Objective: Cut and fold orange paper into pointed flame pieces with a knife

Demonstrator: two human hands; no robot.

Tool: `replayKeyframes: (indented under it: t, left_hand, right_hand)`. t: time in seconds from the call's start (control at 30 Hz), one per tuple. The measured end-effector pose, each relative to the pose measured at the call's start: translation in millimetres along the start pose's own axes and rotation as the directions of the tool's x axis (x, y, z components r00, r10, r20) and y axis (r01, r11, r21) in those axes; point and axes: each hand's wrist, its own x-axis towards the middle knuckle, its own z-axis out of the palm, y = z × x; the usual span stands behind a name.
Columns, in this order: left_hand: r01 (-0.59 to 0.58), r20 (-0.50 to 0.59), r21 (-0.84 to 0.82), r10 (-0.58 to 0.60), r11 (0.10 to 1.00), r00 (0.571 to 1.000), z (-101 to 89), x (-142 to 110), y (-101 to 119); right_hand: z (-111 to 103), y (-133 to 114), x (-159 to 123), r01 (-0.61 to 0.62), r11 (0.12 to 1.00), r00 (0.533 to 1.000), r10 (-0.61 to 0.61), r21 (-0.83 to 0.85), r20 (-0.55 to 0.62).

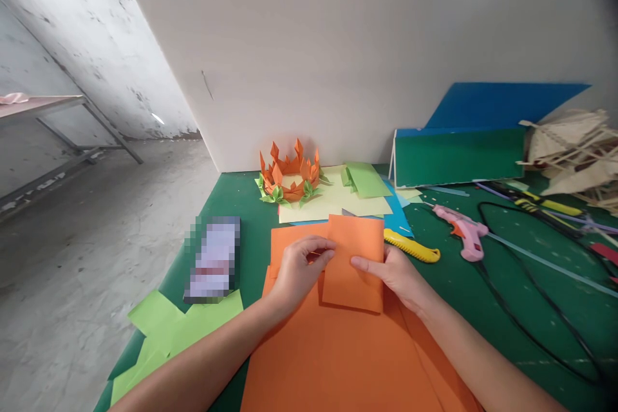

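Together, left hand (302, 268), right hand (400, 275); orange paper (356, 235) between

You see the scene through a camera on your own head, facing forward and tilted down at the green bench (253, 251), near enough that your forearms (203, 354) come in from the lower left and lower right and your left hand (300, 267) and right hand (398, 273) sit around the middle. Straight ahead, your view meets an upright white board (299, 64); leftward, it takes in the floor (135, 219) and a wall (96, 32).
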Motion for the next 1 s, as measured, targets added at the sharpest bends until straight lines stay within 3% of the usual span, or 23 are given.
replayKeyframes:
  t: [0.13,0.3,0.57,0.73,0.87,1.0]
  left_hand:
    - [0.021,0.028,0.047,-0.022,0.999,0.999,-4.3,4,0]
    - [0.044,0.015,0.132,-0.046,0.99,0.999,-11.9,11,-2]
    - [0.11,0.057,0.237,-0.127,0.965,0.99,-23.0,21,-5]
    - [0.142,0.084,0.286,-0.172,0.948,0.981,-25.5,22,-8]
    - [0.105,0.084,0.321,-0.139,0.941,0.987,-23.7,19,-10]
    - [0.046,0.098,0.405,-0.093,0.913,0.991,-21.6,18,-11]
  right_hand:
    - [1,-2,-1,-0.014,1.0,0.999,0.014,-0.002,0.031]
    - [1,-4,-1,0.054,0.998,0.995,-0.055,0.015,0.083]
    - [-8,1,10,0.11,0.97,0.99,-0.127,-0.217,-0.065]
    - [-10,4,13,0.139,0.941,0.983,-0.17,-0.308,-0.075]
    - [-9,4,10,0.213,0.808,0.945,-0.313,-0.549,-0.093]
    - [-7,5,6,0.285,0.625,0.905,-0.426,-0.727,-0.012]
